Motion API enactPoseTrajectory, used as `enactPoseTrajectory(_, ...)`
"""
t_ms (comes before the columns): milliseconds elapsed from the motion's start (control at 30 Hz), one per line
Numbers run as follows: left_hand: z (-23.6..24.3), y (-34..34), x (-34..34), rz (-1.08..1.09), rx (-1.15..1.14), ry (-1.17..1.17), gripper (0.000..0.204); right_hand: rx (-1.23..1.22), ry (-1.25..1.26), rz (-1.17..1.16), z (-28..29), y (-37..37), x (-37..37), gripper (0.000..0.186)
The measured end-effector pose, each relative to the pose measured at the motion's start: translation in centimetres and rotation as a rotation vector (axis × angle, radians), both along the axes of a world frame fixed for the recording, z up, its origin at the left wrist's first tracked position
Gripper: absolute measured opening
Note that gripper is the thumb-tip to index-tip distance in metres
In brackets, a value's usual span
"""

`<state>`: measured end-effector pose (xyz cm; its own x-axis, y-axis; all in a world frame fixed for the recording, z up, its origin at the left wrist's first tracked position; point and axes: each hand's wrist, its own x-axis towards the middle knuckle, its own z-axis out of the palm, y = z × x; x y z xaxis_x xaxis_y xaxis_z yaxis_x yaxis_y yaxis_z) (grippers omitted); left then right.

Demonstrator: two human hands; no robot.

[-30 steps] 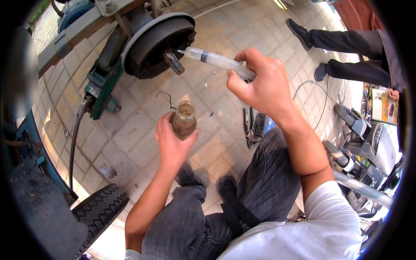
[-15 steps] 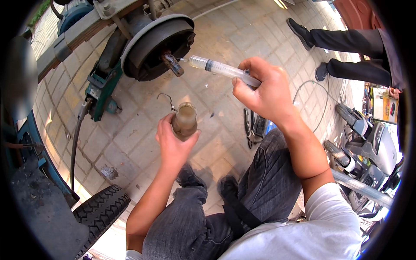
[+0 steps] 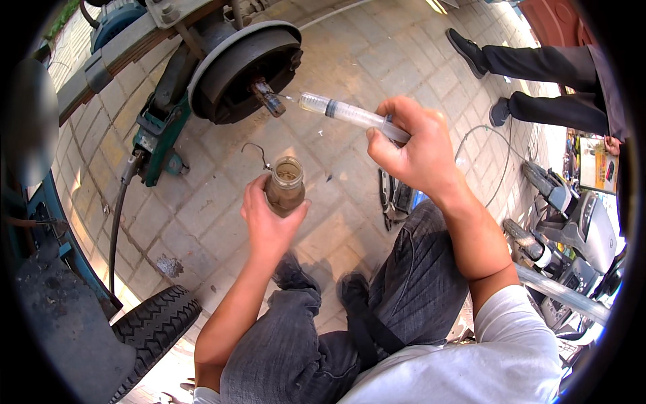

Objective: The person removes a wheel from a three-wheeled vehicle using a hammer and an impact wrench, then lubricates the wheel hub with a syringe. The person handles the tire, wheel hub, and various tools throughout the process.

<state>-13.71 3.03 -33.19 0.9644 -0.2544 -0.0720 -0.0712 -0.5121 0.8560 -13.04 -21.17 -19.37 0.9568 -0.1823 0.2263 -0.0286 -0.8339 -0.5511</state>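
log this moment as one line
left hand: holding open brownish glass jar; right hand: holding clear plastic syringe; syringe: aimed toward rusty metal shaft projecting from round dark metal drum

Person's bare hands (image 3: 272, 217) (image 3: 422, 149): two
Clear syringe (image 3: 353, 114): one
Glass bottle (image 3: 286, 195): one
Bent wire hook (image 3: 263, 154): one
Dark wheel drum (image 3: 225, 84): one
Lower-left tyre (image 3: 158, 330): one
Bystander's black shoes (image 3: 464, 51) (image 3: 498, 112): two

On the left of my view I saw a green jack (image 3: 153, 138), and lower there was a black tyre (image 3: 153, 330). Pliers (image 3: 385, 198) lay on the brick paving (image 3: 208, 225). To the right stood another person (image 3: 548, 64) in dark trousers, with a grey bike (image 3: 587, 229) lower in view.
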Motion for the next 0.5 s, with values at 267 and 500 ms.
enactPoseTrajectory(267, -0.01, -0.06, -0.04, -0.007, 0.007, 0.023, 0.081, 0.027, 0.046, -0.028, -0.01, 0.08, -0.59, 0.026)
enactPoseTrajectory(500, -0.10, -0.02, -0.17, -0.004, 0.005, 0.017, 0.081, 0.019, 0.029, -0.010, -0.25, -0.09, -0.91, 0.025)
